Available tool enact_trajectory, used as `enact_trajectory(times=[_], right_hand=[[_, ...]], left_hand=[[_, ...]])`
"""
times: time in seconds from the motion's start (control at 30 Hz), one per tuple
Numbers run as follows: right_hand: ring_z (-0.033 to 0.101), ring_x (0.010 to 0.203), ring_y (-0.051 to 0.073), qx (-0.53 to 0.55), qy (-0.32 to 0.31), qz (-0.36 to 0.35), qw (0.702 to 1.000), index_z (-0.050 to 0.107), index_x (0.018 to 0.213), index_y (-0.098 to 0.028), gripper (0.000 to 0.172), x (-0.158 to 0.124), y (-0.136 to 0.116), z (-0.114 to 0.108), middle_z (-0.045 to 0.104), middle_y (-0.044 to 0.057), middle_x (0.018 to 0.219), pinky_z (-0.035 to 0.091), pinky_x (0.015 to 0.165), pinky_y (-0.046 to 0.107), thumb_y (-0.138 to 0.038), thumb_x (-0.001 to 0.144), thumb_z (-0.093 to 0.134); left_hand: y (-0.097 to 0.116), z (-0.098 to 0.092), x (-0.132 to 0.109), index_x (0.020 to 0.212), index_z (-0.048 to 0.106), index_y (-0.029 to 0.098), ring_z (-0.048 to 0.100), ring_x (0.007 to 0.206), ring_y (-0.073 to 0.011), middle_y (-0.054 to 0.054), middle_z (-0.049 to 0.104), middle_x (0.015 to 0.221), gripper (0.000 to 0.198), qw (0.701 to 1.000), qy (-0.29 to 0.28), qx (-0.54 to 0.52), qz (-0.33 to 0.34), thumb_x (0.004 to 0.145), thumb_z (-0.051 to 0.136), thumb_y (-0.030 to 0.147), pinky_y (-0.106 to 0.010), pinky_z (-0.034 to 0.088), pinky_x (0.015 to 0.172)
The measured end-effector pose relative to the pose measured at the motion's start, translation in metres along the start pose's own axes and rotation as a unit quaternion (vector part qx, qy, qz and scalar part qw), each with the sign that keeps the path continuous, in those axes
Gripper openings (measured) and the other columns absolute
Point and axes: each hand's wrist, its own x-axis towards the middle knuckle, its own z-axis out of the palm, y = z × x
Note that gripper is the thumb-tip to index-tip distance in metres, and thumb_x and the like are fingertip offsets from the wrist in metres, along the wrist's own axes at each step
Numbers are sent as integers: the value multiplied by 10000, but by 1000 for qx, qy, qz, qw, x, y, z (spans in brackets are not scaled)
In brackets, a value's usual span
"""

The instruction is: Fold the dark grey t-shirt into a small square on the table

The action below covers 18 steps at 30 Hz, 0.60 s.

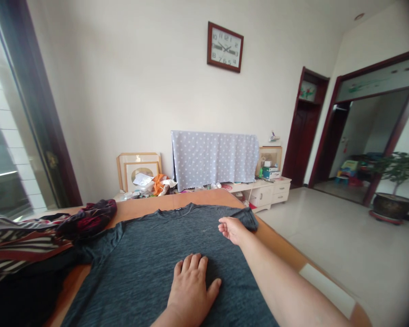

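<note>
A dark grey-blue T-shirt point(150, 254) lies spread on an orange-brown table, its collar toward the far edge and its sleeves out to both sides. My left hand point(192, 284) rests palm down on the front of the shirt, fingers stretched out and thumb apart. Farther forward and to the right, my right hand point(232, 230) is over the shirt near the right sleeve. Its fingers are curled in, and no cloth shows between them. Whether it touches the shirt, I cannot tell.
Heaped clothes point(27, 245), striped and black, lie on the table point(204, 197) at left. A white sheet point(327, 290) lies near its right edge. Beyond stand a low white cabinet point(272, 193) and a dotted cloth cover point(214, 159). A potted plant point(393, 204) stands right.
</note>
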Motion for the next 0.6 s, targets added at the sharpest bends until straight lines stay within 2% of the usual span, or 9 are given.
enact_trajectory(times=[0.13,0.3,0.43,0.6], right_hand=[[591,508,90,67,-8,40,997,536,822,-161,134,5,-4,-12,618,19,630,479,468,149,-248,924,536],[672,638,135,119,-23,69,990,534,879,-161,97,9,-3,-21,667,70,742,550,550,201,-236,940,531],[699,727,149,134,-33,80,987,544,910,-140,96,12,0,-31,678,104,824,582,638,231,-223,949,516],[700,754,150,118,-37,70,990,566,911,-123,116,4,4,-43,676,110,827,585,689,236,-227,943,526]], left_hand=[[-1,1,0,1337,570,247,402,1340,-343,-102,545,1390,596,1000,4,-5,0,907,350,596,-545,253,1123],[-1,2,1,1334,574,258,402,1340,-347,-98,543,1392,601,1000,-2,-7,3,902,355,613,-547,248,1121],[-1,1,2,1347,565,253,390,1352,-349,-101,532,1406,618,1000,-12,-6,2,899,351,621,-546,238,1125],[-1,0,3,1354,561,245,367,1373,-356,-112,511,1434,638,1000,-19,-5,3,896,345,632,-532,242,1123]])
